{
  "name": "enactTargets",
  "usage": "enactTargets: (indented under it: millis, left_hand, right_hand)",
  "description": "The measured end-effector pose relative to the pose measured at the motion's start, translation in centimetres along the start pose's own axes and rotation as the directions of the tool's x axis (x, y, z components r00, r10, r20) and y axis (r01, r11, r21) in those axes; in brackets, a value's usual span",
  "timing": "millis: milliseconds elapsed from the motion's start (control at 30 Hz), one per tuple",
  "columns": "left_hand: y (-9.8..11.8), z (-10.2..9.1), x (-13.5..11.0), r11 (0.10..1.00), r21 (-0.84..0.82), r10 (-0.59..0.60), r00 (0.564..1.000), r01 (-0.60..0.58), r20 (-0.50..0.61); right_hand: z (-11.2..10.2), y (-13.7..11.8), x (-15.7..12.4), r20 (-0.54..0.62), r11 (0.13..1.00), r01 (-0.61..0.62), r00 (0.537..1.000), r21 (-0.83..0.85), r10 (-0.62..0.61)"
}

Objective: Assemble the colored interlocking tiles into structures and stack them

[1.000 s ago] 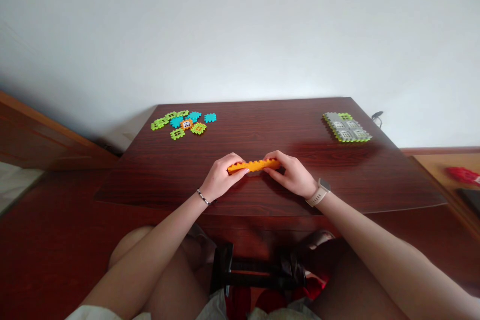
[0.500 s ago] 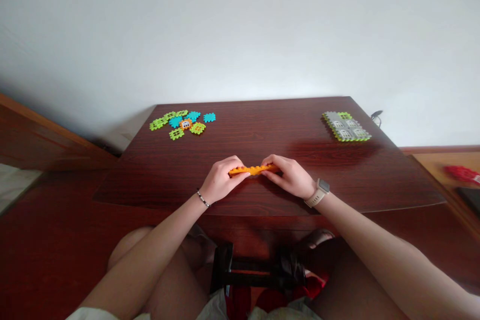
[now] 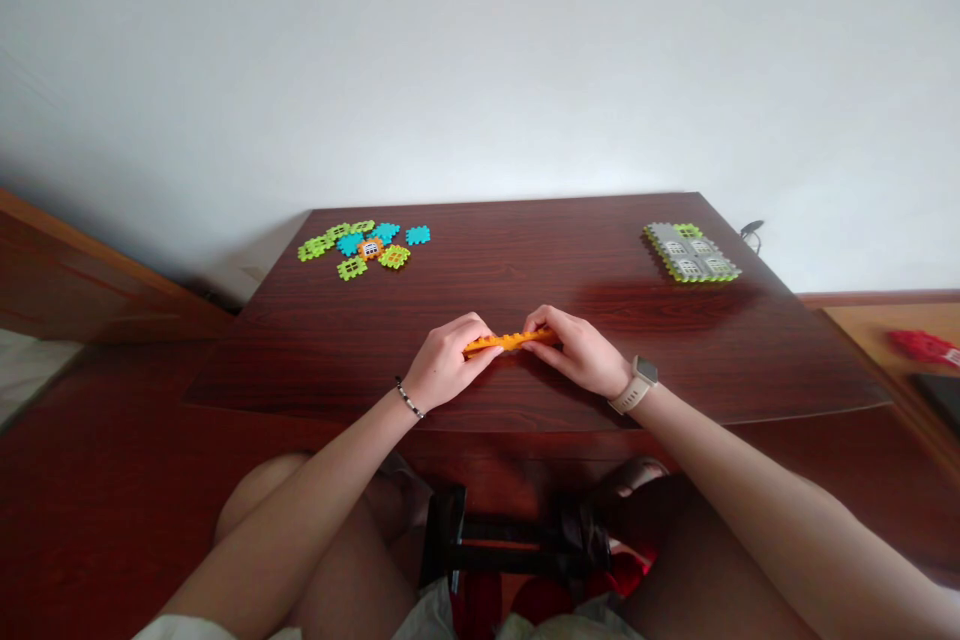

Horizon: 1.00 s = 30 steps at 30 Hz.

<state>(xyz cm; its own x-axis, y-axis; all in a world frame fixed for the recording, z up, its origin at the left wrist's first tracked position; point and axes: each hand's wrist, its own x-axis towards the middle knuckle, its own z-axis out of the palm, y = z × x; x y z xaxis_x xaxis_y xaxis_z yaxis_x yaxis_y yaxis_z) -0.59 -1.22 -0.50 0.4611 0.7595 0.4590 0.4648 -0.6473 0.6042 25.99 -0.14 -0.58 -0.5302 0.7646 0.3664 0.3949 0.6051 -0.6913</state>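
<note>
Between my two hands, over the front part of the table, is an orange interlocking panel [image 3: 513,342], seen nearly edge-on with its toothed rim up. My left hand [image 3: 450,358] pinches its left end, thumb in front and fingers behind. At the other end my right hand [image 3: 576,350] is closed on it in the same way. Fingers cover both ends, so I cannot tell whether it is one piece or two joined.
On the dark wooden table [image 3: 517,260], loose green panels [image 3: 352,268], blue panels [image 3: 418,235] and an orange window panel [image 3: 370,249] lie back left. A joined grey-and-green panel block [image 3: 691,253] rests back right. A white wall [image 3: 487,60] stands behind the table.
My left hand has shifted slightly to the right along with its end of the orange panel, which tilts a little more. My right hand has hardly moved.
</note>
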Motion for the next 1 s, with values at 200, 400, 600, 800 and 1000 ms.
enactTargets:
  millis: [200, 400, 600, 800, 1000]
  left_hand:
    - [-0.1, 0.0, 0.1, 0.998, -0.055, 0.012, 0.999, -0.014, -0.051]
    - [-0.3, 0.0, 0.1, 0.996, -0.088, 0.001, 0.997, -0.008, -0.073]
    - [-0.4, 0.0, 0.1, 0.996, -0.086, 0.013, 0.999, -0.017, -0.046]
    - [-0.8, 0.0, 0.4, 0.995, -0.088, -0.056, 0.998, 0.055, -0.01]
    - [-1.2, 0.1, 0.4, 0.997, -0.008, -0.077, 0.997, 0.077, -0.005]
  right_hand:
    - [-0.1, -0.2, 0.0, -0.02, 1.0, -0.009, 1.0, -0.017, 0.009]
    - [-0.3, -0.4, 0.1, 0.01, 1.0, 0.01, 1.0, -0.017, -0.01]
    - [-0.3, -0.5, 0.0, 0.035, 1.0, 0.021, 0.999, -0.023, -0.021]
    - [0.0, 0.1, 0.1, -0.027, 0.997, -0.071, 0.997, -0.007, 0.071]
    - [0.3, 1.0, 0.3, -0.074, 0.991, -0.096, 0.993, -0.09, 0.089]
